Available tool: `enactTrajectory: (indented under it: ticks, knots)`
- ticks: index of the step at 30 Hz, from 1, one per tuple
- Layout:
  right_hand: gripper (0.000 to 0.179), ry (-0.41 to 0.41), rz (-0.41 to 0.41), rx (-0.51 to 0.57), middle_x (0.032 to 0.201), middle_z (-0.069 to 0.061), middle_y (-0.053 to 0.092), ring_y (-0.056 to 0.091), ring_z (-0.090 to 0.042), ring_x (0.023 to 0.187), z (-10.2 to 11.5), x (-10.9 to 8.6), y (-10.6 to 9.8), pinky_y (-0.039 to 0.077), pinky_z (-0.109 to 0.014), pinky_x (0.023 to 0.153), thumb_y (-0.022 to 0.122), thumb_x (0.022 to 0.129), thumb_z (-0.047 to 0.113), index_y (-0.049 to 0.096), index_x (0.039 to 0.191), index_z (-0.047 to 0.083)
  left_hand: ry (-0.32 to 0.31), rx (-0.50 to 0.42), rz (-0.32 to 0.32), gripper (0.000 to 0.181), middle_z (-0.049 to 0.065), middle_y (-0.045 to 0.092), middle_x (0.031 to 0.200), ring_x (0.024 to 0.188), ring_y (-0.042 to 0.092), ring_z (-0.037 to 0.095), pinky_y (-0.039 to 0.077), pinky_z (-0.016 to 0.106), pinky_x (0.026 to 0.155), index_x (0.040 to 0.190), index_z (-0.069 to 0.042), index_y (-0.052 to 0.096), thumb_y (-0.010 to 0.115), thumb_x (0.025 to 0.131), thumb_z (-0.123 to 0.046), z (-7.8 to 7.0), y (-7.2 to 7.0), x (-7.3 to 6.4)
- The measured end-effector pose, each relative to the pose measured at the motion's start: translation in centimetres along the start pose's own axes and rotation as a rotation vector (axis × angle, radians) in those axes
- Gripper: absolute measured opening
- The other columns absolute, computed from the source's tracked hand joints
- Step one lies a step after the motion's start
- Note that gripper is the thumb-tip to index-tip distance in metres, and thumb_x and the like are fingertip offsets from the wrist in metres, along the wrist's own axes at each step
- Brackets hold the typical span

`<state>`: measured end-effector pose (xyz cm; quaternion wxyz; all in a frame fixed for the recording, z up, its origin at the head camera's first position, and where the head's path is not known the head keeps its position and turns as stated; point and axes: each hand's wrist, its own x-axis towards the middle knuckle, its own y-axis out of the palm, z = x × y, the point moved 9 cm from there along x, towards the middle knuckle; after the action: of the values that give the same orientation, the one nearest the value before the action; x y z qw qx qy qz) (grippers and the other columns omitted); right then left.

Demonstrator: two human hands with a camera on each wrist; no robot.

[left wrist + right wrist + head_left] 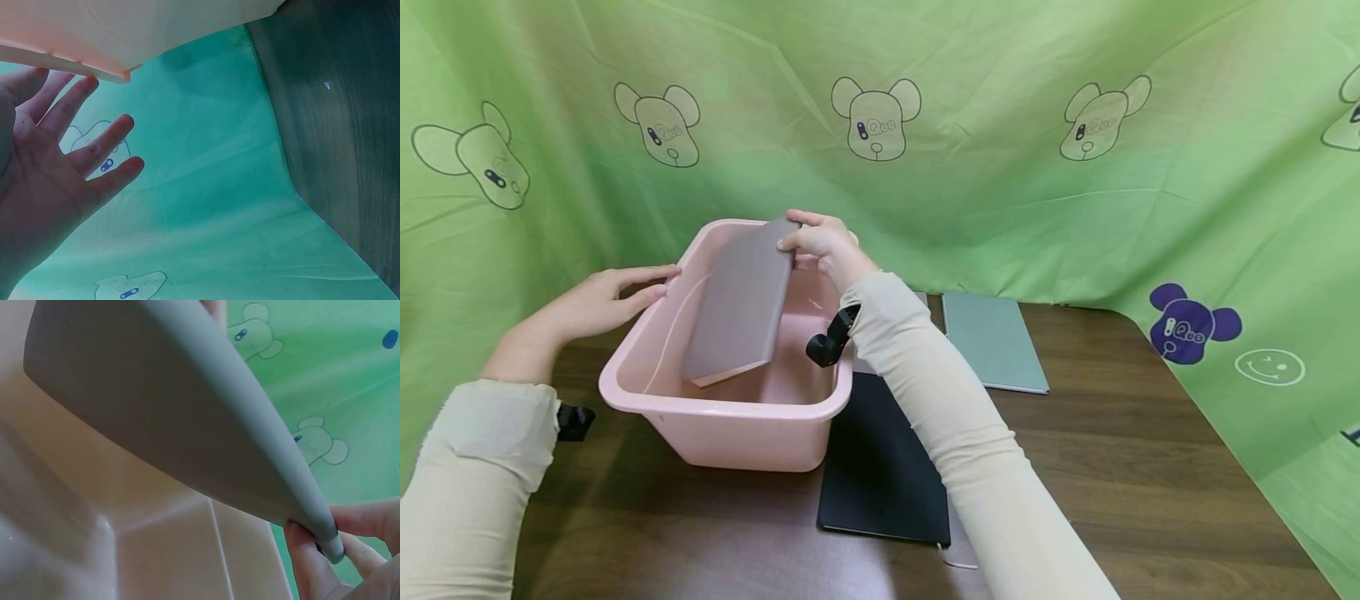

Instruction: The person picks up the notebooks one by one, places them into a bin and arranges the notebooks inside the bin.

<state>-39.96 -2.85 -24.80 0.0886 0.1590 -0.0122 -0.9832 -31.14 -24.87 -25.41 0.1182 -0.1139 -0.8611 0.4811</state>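
A grey hardcover notebook (743, 296) leans at a slant inside the pink plastic basin (730, 408), its lower end down in it. With thumb and fingers my right hand (827, 243) pinches the notebook's upper corner, above the basin's far side. In the right wrist view the pinched corner of the grey notebook (156, 400) shows close up, its spine facing up. My left hand (598, 302) touches the basin's left rim with extended fingertips. From the left wrist camera, the spread fingers of the left hand (56, 137) show just under the rim (94, 74).
A black notebook (880, 467) lies on the wooden table (1150, 467) right of the basin, partly under my right forearm. Farther back lies a pale green notebook (996, 342). A green curtain with bear prints (985, 208) hangs behind and around the table.
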Motion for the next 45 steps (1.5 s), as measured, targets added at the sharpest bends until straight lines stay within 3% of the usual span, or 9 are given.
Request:
enactTrajectory:
  ticks: [12,20,24,28,33,36,41,45]
  knots:
    - [0.063,0.034,0.028,-0.100,0.135,-0.010,0.055,0.065,-0.023,0.100,-1.1,0.8,0.4,0.052,-0.033,0.092,0.061,0.083,-0.010,0.052,0.134,0.024,-0.001,-0.004,0.012,0.049,0.023,0.044,0.141,0.130,0.038,0.045,0.034,0.062,0.098,0.143,-0.014,0.040,0.044,0.098,-0.034,0.0,0.0,0.2]
    - [0.064,0.024,0.055,-0.094,0.134,-0.014,0.055,0.060,-0.027,0.115,-1.4,1.2,0.5,0.051,-0.034,0.093,0.060,0.082,-0.011,0.050,0.136,0.021,-0.008,0.003,0.015,0.049,0.024,0.044,0.141,0.130,0.037,0.046,0.034,0.063,0.099,0.143,-0.014,0.040,0.043,0.098,-0.035,-0.1,0.0,0.2]
    - [0.064,0.004,0.062,-0.141,0.132,-0.013,0.056,0.067,-0.023,0.093,-1.4,1.3,0.6,0.053,-0.034,0.090,0.062,0.081,-0.012,0.051,0.136,0.019,-0.007,0.006,0.014,0.049,0.023,0.044,0.141,0.130,0.038,0.046,0.034,0.063,0.098,0.143,-0.013,0.040,0.043,0.098,-0.035,-0.1,0.0,0.2]
    - [0.062,-0.004,0.063,-0.174,0.127,-0.016,0.060,0.060,-0.013,0.063,-1.5,1.2,0.5,0.055,-0.034,0.084,0.063,0.080,-0.011,0.052,0.134,0.019,-0.011,0.003,0.015,0.050,0.023,0.043,0.141,0.130,0.037,0.046,0.034,0.063,0.099,0.143,-0.014,0.040,0.043,0.098,-0.035,0.0,0.0,0.1]
    - [0.058,0.006,0.073,-0.187,0.118,-0.018,0.063,0.057,-0.011,0.052,-1.7,1.1,0.6,0.057,-0.027,0.064,0.062,0.081,-0.011,0.055,0.131,0.016,-0.015,0.000,0.015,0.050,0.023,0.043,0.141,0.130,0.037,0.046,0.034,0.063,0.099,0.143,-0.014,0.040,0.044,0.098,-0.035,0.1,0.0,0.1]
    - [0.057,0.013,0.096,-0.204,0.112,-0.017,0.063,0.057,-0.011,0.052,-1.9,1.1,0.8,0.057,-0.028,0.067,0.061,0.082,-0.012,0.056,0.131,0.015,-0.018,0.000,0.014,0.050,0.023,0.043,0.142,0.130,0.037,0.046,0.034,0.063,0.099,0.143,-0.014,0.040,0.044,0.098,-0.036,0.2,0.0,0.1]
    - [0.057,0.031,0.161,-0.246,0.122,-0.021,0.061,0.062,-0.019,0.073,-2.3,1.0,1.6,0.052,-0.037,0.091,0.059,0.083,-0.012,0.053,0.133,0.013,-0.020,-0.002,0.016,0.050,0.023,0.043,0.142,0.130,0.037,0.046,0.033,0.063,0.100,0.143,-0.015,0.040,0.044,0.098,-0.036,0.2,0.0,0.1]
    - [0.056,0.036,0.188,-0.244,0.125,-0.023,0.059,0.062,-0.023,0.084,-2.5,1.0,1.9,0.051,-0.038,0.094,0.059,0.083,-0.013,0.053,0.133,0.011,-0.025,-0.001,0.018,0.050,0.022,0.043,0.142,0.131,0.037,0.046,0.033,0.063,0.100,0.143,-0.015,0.040,0.044,0.098,-0.036,0.3,0.0,0.0]
